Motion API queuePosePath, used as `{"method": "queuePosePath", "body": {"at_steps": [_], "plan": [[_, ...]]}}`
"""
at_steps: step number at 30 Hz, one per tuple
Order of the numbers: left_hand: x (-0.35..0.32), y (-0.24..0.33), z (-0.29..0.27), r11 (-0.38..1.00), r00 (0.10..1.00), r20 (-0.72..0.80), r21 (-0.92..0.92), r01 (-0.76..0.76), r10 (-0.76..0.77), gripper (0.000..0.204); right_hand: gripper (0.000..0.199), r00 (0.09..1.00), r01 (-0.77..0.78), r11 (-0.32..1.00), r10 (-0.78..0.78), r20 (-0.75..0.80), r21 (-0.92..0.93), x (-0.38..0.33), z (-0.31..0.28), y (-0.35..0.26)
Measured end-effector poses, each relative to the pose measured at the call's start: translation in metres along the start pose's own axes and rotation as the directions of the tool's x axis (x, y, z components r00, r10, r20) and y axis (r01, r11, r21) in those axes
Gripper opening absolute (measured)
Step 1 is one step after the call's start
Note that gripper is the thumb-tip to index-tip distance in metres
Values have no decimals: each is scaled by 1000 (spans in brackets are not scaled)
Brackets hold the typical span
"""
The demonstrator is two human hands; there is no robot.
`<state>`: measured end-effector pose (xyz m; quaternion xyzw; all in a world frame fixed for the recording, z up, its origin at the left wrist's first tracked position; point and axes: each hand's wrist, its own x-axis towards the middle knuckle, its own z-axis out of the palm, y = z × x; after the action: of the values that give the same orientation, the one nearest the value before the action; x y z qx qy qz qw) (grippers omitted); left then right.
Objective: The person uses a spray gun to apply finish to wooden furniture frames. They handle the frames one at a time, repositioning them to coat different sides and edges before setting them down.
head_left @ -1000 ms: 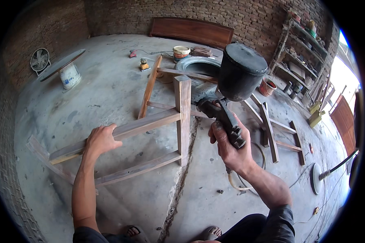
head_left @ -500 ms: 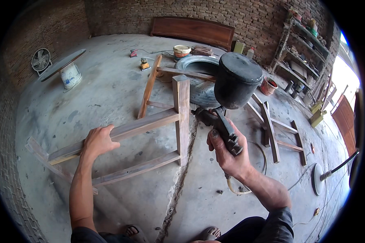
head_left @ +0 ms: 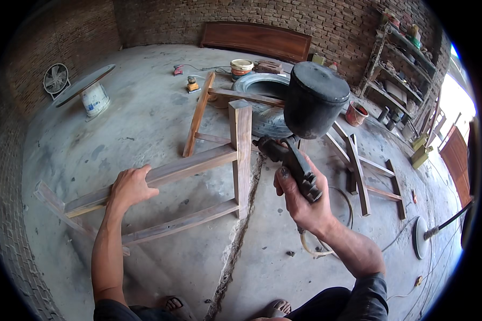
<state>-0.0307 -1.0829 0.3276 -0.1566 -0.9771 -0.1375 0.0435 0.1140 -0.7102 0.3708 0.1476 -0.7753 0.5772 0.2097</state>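
Note:
My left hand (head_left: 131, 187) grips the upper rail of a pale wooden frame (head_left: 195, 165), its thumb on the near side. The frame is held at a slant, with one thick leg rising in front of me. In my right hand (head_left: 305, 200) is a black spray gun (head_left: 292, 163), fingers wrapped round its handle. A round black paint cup (head_left: 315, 101) with a lid sits on top of the gun. The nozzle points left at the frame's leg, a small gap away. From the gun's lower end hangs a pale hose (head_left: 309, 249).
Behind the frame a tyre (head_left: 268, 125) lies on the floor beside another wooden frame (head_left: 200, 115). More wooden frames (head_left: 361, 174) stand at right, near a red bucket (head_left: 356, 113) and a shelf rack (head_left: 399, 69). A round board on a white bucket (head_left: 95, 100) is at far left.
My right hand has tilted the spray gun a little, and the cup has shifted slightly up and to the right. The left hand and the frame hold almost still.

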Motion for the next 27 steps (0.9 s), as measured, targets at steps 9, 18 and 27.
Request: {"method": "queuePosePath", "body": {"at_steps": [9, 18, 27], "plan": [[1, 6, -4, 1000, 999, 47, 17, 8, -9, 45, 50, 996, -79, 990, 73, 46, 121, -5, 2, -10], [-1, -2, 3, 999, 999, -11, 6, -31, 31, 51, 47, 996, -86, 992, 82, 41, 91, -6, 1, -10], [-1, -1, 0, 1000, 1000, 22, 27, -7, 7, 52, 47, 997, -79, 989, 75, 32, 124, -4, 3, -7]]}}
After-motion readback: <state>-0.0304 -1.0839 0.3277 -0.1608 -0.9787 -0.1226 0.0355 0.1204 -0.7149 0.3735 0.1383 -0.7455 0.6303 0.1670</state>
